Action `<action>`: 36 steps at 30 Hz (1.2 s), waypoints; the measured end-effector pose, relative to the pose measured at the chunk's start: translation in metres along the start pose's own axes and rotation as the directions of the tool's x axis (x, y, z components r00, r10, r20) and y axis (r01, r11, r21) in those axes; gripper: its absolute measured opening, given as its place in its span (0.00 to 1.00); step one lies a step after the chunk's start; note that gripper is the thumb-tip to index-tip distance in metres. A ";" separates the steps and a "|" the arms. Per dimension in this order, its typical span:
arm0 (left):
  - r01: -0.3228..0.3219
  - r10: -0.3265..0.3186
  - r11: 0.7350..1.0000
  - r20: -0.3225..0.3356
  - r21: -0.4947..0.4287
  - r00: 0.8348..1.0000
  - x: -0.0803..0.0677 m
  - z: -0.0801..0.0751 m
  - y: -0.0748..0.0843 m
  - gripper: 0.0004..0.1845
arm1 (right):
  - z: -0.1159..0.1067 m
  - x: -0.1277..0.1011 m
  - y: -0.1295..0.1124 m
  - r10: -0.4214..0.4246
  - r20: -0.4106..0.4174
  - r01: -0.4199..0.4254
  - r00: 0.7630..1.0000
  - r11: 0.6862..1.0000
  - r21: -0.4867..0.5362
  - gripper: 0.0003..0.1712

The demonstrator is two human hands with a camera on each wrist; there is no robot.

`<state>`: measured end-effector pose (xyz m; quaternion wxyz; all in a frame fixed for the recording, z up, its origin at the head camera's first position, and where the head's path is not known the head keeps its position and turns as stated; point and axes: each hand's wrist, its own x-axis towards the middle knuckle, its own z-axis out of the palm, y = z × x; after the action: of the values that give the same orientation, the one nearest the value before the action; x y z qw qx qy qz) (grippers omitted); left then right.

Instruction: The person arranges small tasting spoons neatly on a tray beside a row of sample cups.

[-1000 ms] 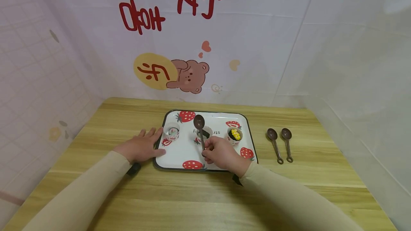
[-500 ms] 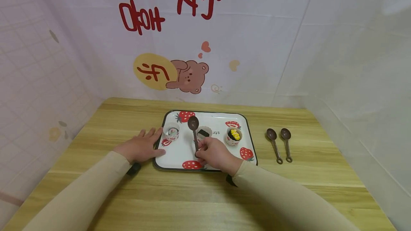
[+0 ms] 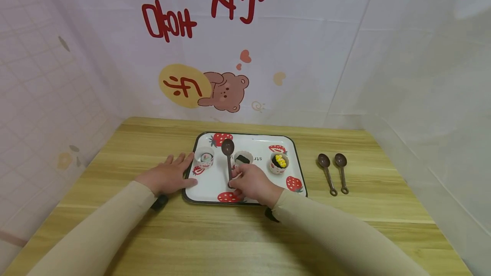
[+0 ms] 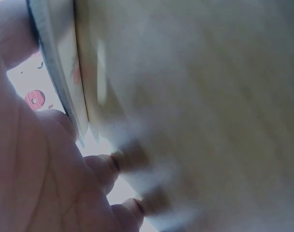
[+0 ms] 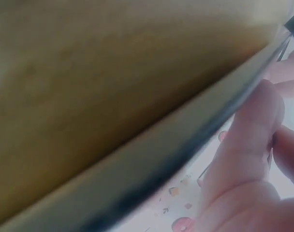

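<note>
From the head view we see the whole layout: a strawberry-print tray [image 3: 245, 195] on the desk [image 3: 115, 148] with three paper cups, and two spare spoons [image 3: 333, 173] at 3 o'clock of it. The wrist views show none of that, only blurred wood, the tray's dark rim and fingers close up (too smeared to read further). Our right hand [image 3: 251, 184] pinches the handle of a brown spoon [image 3: 228, 156], whose bowl points to 12 o'clock between the left cup [image 3: 204, 157] and the middle cup [image 3: 243, 159]. Our left hand [image 3: 168, 176] lies flat, fingers straight, touching the tray's 9 o'clock edge.
</note>
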<state>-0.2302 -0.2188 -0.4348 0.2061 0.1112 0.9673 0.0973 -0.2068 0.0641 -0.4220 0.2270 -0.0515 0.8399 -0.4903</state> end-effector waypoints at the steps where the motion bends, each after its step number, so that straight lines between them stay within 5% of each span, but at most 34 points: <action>1: 0.000 0.000 1.000 0.000 0.000 1.000 0.000 0.000 0.000 0.58 | 0.001 0.000 -0.001 0.004 -0.003 -0.004 1.000 1.000 -0.007 0.06; 36: -0.014 0.014 1.000 -0.004 -0.005 1.000 -0.002 -0.002 0.002 0.57 | 0.018 0.013 -0.006 0.083 -0.017 -0.085 0.996 0.990 -0.109 0.04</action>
<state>-0.2287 -0.2176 -0.4322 0.2037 0.1173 0.9667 0.1014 -0.2118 0.0427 -0.4285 0.2389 -0.0253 0.8683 -0.4340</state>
